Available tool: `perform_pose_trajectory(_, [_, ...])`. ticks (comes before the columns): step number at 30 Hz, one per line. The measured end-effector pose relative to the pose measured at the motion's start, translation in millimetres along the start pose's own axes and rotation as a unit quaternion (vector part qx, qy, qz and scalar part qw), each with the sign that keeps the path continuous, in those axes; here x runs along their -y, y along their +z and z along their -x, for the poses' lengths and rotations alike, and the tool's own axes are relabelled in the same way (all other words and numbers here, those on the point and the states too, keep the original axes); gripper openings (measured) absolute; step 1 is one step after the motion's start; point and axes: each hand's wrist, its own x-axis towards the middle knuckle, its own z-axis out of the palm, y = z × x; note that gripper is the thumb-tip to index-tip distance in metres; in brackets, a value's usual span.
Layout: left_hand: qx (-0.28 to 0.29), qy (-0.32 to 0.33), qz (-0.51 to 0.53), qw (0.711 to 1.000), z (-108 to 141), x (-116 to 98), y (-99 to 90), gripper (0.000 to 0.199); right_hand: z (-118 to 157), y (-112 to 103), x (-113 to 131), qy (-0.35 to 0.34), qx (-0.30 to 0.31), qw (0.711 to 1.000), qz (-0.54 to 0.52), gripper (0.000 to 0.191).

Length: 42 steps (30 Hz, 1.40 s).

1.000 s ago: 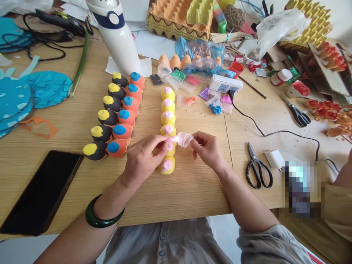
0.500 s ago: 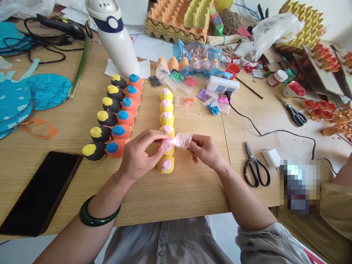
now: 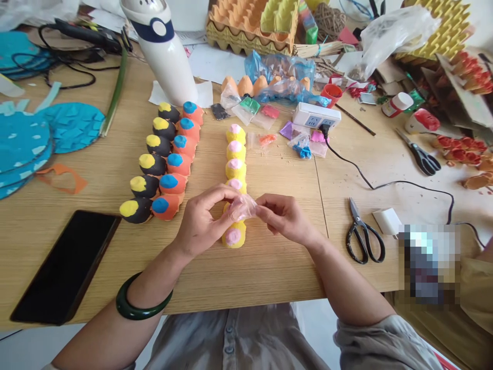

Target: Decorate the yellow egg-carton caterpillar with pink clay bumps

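A small clear plastic bag (image 3: 245, 206) with a pinkish tint is stretched between both hands. My left hand (image 3: 206, 218) pinches its left side, and my right hand (image 3: 283, 216) grips its right end. Beneath the bag runs a row of yellow egg-carton cups (image 3: 235, 168) topped with pink clay, partly hidden by my fingers. To the left stand a row of black cups (image 3: 153, 165) with yellow tops and a row of orange cups (image 3: 179, 163) with blue tops.
A black phone (image 3: 65, 267) lies at the lower left. Black scissors (image 3: 364, 236) and a white charger (image 3: 386, 222) are at the right. Behind are a white bottle (image 3: 165, 56), a power strip (image 3: 316, 116) and clay packets (image 3: 269, 111). Another person's arm shows at the right edge.
My right hand has moved slightly left, closer to my left hand, and the bag between them is more bunched. The whole view has shifted slightly.
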Motion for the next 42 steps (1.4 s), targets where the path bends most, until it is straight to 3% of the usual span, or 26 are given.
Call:
perform_pose_trajectory(4, [-0.027,-0.087,0.063,0.994,2,-2,0.7,0.026,0,4,-1,-0.003,-0.004,0.998,-0.059,0.049])
perform_pose_trajectory(11, [0.008,-0.099,0.123,0.987,2,-5,2.6,0.023,1,15,-6,-0.080,-0.051,0.995,0.030,0.044])
perform_pose_trajectory(19, [0.009,-0.059,0.053,0.997,4,-9,2.0,0.025,0,13,-9,-0.062,-0.016,0.998,0.019,0.037])
perform_pose_trajectory(25, [0.028,-0.026,0.034,0.999,4,-11,2.3,0.025,1,13,-6,-0.105,-0.023,0.994,0.036,0.039])
perform_pose_trajectory(28, [-0.021,0.027,-0.034,0.999,4,-12,1.5,0.021,-1,11,-7,-0.060,0.006,0.998,-0.008,0.041])
perform_pose_trajectory(31, [-0.059,0.033,-0.053,0.996,5,-11,1.8,0.021,-2,9,-6,-0.050,0.020,0.998,-0.027,0.042])
perform_pose_trajectory(35, [0.004,0.022,-0.020,1.000,4,-9,1.5,0.022,-1,7,-6,-0.102,0.010,0.995,0.011,0.043])
perform_pose_trajectory(39, [-0.020,0.064,-0.068,0.995,3,-6,-0.1,0.026,-3,8,-9,-0.026,0.038,0.998,-0.042,0.044])
perform_pose_trajectory(42, [-0.043,0.059,-0.068,0.995,4,-4,0.8,0.023,-4,7,-10,-0.012,0.041,0.997,-0.069,0.043])
